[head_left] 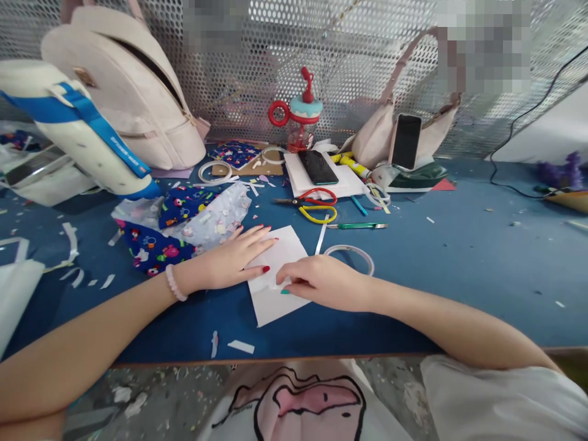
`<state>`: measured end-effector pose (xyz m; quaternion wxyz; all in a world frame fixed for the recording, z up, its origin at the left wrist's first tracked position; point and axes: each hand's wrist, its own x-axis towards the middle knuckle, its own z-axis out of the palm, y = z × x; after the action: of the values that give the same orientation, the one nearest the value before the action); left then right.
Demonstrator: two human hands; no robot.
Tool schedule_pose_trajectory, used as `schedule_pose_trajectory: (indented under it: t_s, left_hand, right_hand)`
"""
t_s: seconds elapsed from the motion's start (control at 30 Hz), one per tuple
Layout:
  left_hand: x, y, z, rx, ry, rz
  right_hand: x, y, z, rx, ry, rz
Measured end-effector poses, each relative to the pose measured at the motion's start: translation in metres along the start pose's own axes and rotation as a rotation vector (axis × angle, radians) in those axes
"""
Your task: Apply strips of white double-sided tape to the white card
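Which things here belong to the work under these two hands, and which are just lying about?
Seem in the work:
white paper sheet, under the left hand and right hand
probably the white ring-shaped roll beside the right hand
possibly the scissors with red and yellow handles

Seemingly just lying about:
cream backpack
white and blue cylindrical bottle
clear cup with red handle

Counter: blue top, brown front edge. Panel: perforated, silvery, upright behind counter. Floor: grey, strewn with pale scraps.
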<state>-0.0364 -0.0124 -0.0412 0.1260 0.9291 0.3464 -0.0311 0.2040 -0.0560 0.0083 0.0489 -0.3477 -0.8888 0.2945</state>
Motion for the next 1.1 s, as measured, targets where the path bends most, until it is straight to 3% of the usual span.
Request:
schedule_pose_trajectory:
  t_s: [0.13, 0.33, 0.53, 0.77, 0.93, 1.1]
  left_hand:
    - [0.0, 0.0, 0.0, -0.006, -0.007, 0.007]
    - [-0.001, 0.002, 0.001, -0.044, 0.012, 0.028]
    - [-0.005, 0.015, -0.012, -0.156, 0.274, 0.121]
    - [-0.014, 0.036, -0.031, -0.368, 0.082, 0.224]
    - [-0.015, 0.037, -0.033, -0.384, 0.08, 0.232]
    - [-0.013, 0.034, -0.032, -0.402, 0.059, 0.201]
  right_hand:
    - [0.006, 0.007, 0.012, 0.186, 0.018, 0.003]
    - [0.01, 0.009, 0.014, 0.317, -0.104, -0.064]
    - [0.01, 0.013, 0.018, 0.26, -0.077, -0.119]
    - [0.009, 0.017, 0.021, 0.136, 0.01, -0.195]
    - [0.008, 0.021, 0.025, 0.03, 0.054, -0.21]
    - [0.004, 0.026, 0.029, -0.325, 0.207, -0.367]
